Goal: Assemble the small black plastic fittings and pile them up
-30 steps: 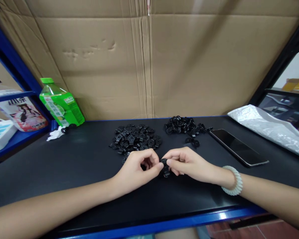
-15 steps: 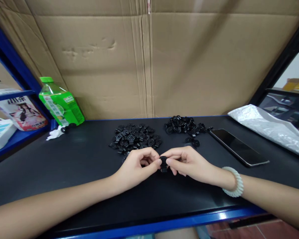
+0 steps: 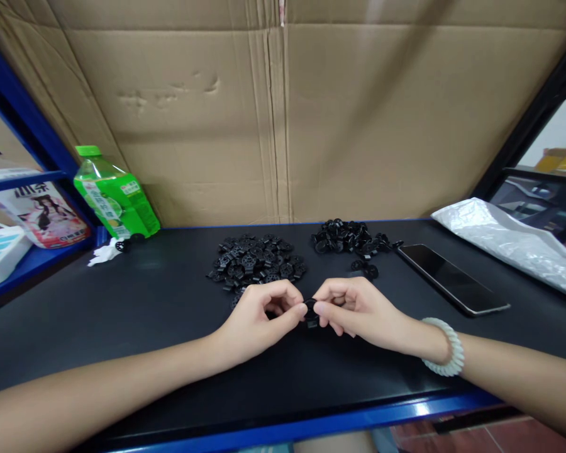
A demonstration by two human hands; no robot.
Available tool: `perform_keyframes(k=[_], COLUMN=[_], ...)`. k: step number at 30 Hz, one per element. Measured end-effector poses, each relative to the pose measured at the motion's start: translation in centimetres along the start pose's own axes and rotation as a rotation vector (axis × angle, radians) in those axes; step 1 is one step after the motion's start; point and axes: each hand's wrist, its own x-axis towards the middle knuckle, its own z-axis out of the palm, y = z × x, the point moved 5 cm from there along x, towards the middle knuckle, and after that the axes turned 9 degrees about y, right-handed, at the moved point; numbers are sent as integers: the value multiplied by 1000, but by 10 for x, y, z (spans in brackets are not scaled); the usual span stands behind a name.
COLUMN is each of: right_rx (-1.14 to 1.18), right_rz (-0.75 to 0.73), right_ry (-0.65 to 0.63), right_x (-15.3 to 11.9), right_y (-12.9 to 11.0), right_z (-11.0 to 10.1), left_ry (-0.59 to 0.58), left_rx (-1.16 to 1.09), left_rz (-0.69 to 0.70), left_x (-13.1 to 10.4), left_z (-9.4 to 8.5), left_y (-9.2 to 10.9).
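Between my two hands is a small round black plastic part (image 3: pixel 310 309) with a short tab at its lower edge. My left hand (image 3: pixel 268 314) pinches its left side between thumb and forefinger. From the right, my right hand (image 3: pixel 353 306) pinches the opposite side the same way; its other fingers curl beneath. Just beyond my left hand lies a heap of black spoked discs with tabs (image 3: pixel 255 261). A second pile of shiny black round parts (image 3: pixel 344 236) sits farther back to the right, with a few loose pieces (image 3: pixel 370 271) in front of it.
A phone (image 3: pixel 453 280) lies on the black tabletop (image 3: pixel 160 302) at right, beside a silvery plastic bag (image 3: pixel 509 242). At back left a green drink bottle (image 3: pixel 117 195) leans near a crumpled white tissue (image 3: pixel 106 251). A cardboard wall (image 3: pixel 193 126) closes off the back.
My right hand's fingers have shifted slightly on the round part, and the part has tilted a little. My left hand has barely moved.
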Motion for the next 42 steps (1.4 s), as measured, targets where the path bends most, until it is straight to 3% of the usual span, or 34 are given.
perform_keyframes(k=[11, 16, 19, 24, 26, 29, 33, 36, 40, 42], right_rx=[92, 47, -34, -118, -147, -181, -237, -421, -767, -884], right_rz=[20, 6, 3, -64, -92, -129, -196, -210, -157, -106], right_ry=[29, -33, -55, -99, -95, -66, 135, 318, 413, 388], right_x=[-1, 2, 1, -3, -3, -2, 8, 15, 21, 23], right_y=[5, 5, 1, -7, -10, -14, -24, -29, -26, -21], right_z=[3, 3, 2, 2, 1, -7, -39, -73, -104, -111], left_ry=[8, 30, 158, 523, 543, 487, 491, 465, 38, -87], left_rx=[-42, -83, -71, 109, 170, 220, 287, 342, 271, 219], left_rz=[11, -18, 7, 5, -74, -133, -100, 32, 193, 186], left_x=[-1, 4, 18, 49, 59, 66, 59, 39, 6, -5], left_z=[1, -7, -33, -105, -124, -135, -121, -88, -18, 3], left_y=[1, 1, 5, -3, -15, -28, -22, 0, 20, 19])
